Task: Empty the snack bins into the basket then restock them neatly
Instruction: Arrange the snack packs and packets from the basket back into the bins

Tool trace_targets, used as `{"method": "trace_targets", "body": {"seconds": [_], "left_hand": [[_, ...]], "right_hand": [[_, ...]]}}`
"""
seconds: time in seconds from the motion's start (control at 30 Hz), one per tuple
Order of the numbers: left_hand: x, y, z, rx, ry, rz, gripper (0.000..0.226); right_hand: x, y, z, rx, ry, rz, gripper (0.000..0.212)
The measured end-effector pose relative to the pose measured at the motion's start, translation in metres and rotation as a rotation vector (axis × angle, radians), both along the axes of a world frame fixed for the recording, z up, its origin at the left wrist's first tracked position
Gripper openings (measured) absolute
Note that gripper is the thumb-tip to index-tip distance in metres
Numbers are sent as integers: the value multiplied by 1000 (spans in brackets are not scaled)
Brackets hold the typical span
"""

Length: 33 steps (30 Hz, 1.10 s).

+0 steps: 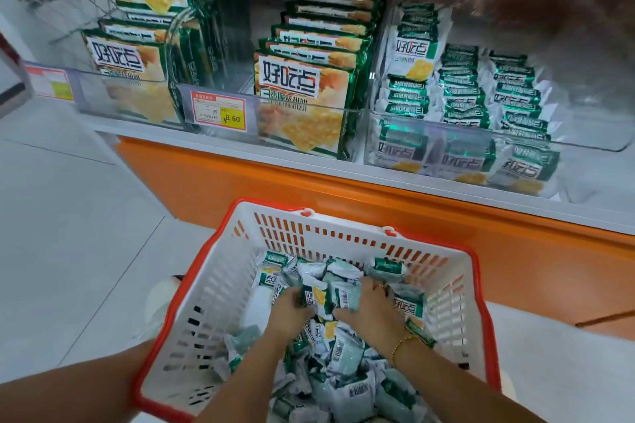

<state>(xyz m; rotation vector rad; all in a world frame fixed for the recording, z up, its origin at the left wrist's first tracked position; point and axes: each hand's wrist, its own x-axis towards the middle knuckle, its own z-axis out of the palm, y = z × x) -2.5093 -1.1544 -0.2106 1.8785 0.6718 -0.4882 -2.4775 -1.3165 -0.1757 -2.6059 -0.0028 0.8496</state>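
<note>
I count one basket [343,237], two hands in it, and three clear bins [309,120] on the shelf [206,151]. Left hand [288,309] and right hand [372,307] are dug into the loose snack packs [343,354], fingers curled round one clump between them. The rightmost bin [429,137] holds three rows of packs, with room past the third row. The basket rim sits apart from the shelf edge.

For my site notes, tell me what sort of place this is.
Probably a shop's snack aisle: a price tag reading 8.60 on the shelf, rows of identical cracker packs, and a shopping basket of small packets.
</note>
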Motion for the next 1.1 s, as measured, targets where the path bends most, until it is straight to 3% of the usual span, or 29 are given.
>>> {"method": "trace_targets", "body": {"seconds": [0.2, 0.33, 0.4, 0.5, 0.6, 0.7, 0.77, 0.87, 0.97, 1.03, 1.1], "left_hand": [[5, -5, -6, -57, 55, -38, 35], [4, -5, -1, -143, 36, 60, 43], [5, -4, 7, -226, 33, 139, 35], [7, -4, 28, -304, 56, 253, 55], [10, -6, 50, -287, 34, 244, 51], [11, -7, 77, -333, -51, 272, 50], [11, -7, 98, -391, -107, 305, 55], [5, -8, 130, -429, -194, 282, 28], [-2, -7, 165, -340, -268, 185, 12], [-3, -4, 182, -198, -310, 93, 18], [-1, -1, 197, -58, -365, 23, 28]], "right_hand": [[6, 9, -2, -54, -31, -30, 87], [24, -3, 12, 310, 162, -162, 75], [31, -15, 31, 433, 359, -211, 62], [34, -34, 55, 820, 660, -364, 40], [33, -46, 73, 1108, 820, -366, 84], [32, -47, 97, 1197, 816, -240, 83], [32, -46, 114, 1196, 767, -171, 72], [35, -44, 141, 1119, 668, -142, 47], [36, -40, 181, 693, 336, 161, 39], [37, -38, 208, 378, 49, 477, 32], [37, -36, 229, 209, -123, 662, 31]]}}
